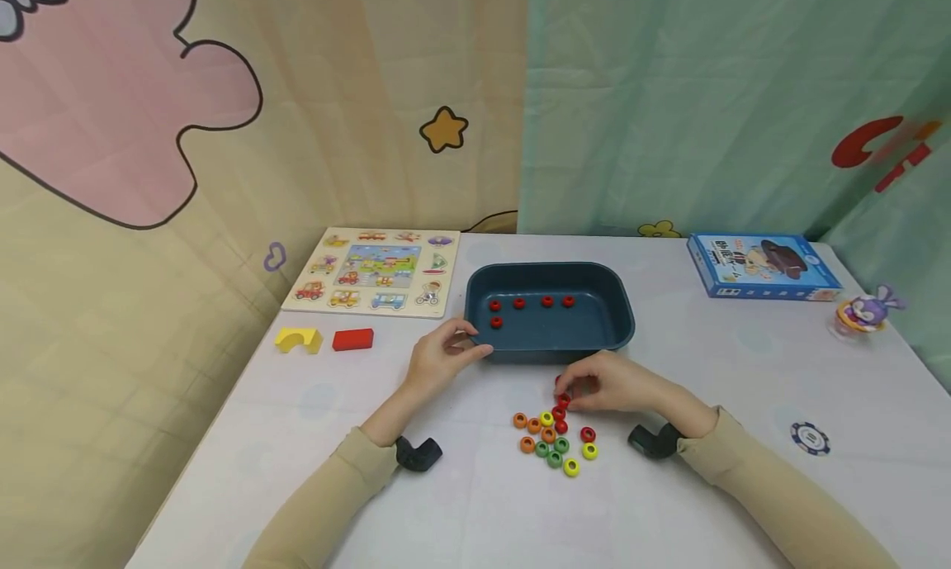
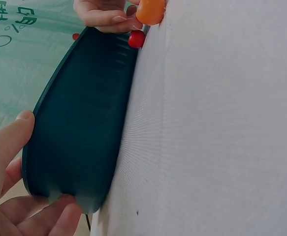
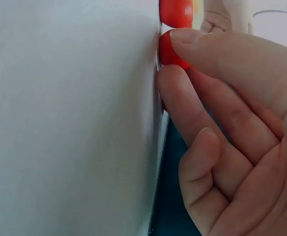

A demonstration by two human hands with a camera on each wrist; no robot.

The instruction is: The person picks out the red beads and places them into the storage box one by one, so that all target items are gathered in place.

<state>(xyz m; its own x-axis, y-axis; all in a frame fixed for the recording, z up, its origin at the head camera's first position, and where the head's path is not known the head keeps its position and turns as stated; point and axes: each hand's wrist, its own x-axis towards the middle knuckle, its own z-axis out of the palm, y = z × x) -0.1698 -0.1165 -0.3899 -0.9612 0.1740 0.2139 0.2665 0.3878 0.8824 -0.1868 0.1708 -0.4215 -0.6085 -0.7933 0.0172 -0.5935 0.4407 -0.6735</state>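
Observation:
A dark blue plastic tray (image 1: 550, 357) lies on the table with several red beads (image 1: 519, 303) inside. My left hand (image 1: 438, 356) grips its left end; in the left wrist view the thumb lies on the rim (image 2: 33, 125) and fingers curl against the end wall. In front of the tray, my right hand (image 1: 612, 381) pinches a red bead (image 3: 168, 50) between thumb and finger, close over the table. Another red bead (image 3: 176, 12) lies beside it. Orange beads (image 1: 534, 425), green beads (image 1: 555, 459) and yellow beads (image 1: 571, 467) are loosely grouped just nearer to me.
A wooden picture puzzle board (image 1: 379, 302) lies back left, with a yellow arch block (image 1: 299, 339) and a red block (image 1: 352, 339) before it. At the right are a blue box (image 1: 765, 267), a purple rabbit figure (image 1: 868, 311) and a poker chip (image 1: 810, 438). Curtains hang behind.

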